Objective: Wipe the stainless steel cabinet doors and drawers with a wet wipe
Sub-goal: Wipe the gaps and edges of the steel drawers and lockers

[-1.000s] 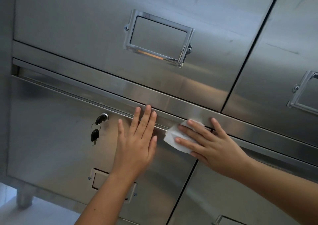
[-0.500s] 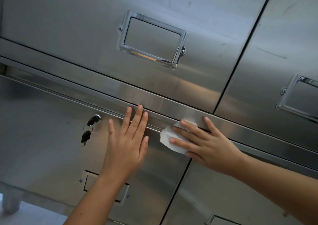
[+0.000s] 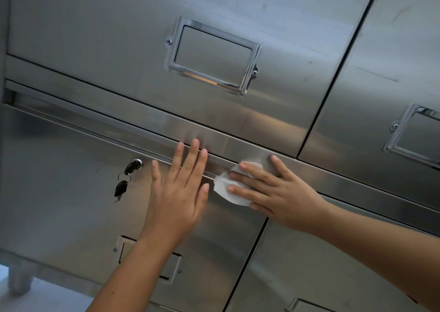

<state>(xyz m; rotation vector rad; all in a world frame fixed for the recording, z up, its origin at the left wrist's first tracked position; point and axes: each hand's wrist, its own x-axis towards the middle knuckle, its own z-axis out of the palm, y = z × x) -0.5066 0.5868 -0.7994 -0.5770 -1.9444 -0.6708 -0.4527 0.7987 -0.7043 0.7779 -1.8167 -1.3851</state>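
Where the frame begins at lower left, a cabinet leg (image 3: 19, 284) is seen. Lower-left door (image 3: 59, 204): stainless steel, fitted with a lock (image 3: 135, 164) in which a key is set. A dark key fob (image 3: 121, 189) is hung below it on a ring. A recessed handle (image 3: 172, 267) is partly covered by the left forearm.

Left hand (image 3: 177, 199): laid flat on the door at centre, fingers straight and spread, nothing gripped, fingertips reaching the horizontal rail (image 3: 238, 144).

Upper drawer (image 3: 95, 25), top centre: a chrome label frame (image 3: 212, 57) is screwed to it.

Wet wipe (image 3: 222, 185): white, crumpled, pressed where the rail meets the lower doors, just right of centre and just beside the left hand.

Right hand (image 3: 278, 192): laid over the wipe with fingers extended, by which the wipe is pressed to the steel.

Right drawer (image 3: 392, 37): a second label frame (image 3: 419, 135) is cut off by the right edge.
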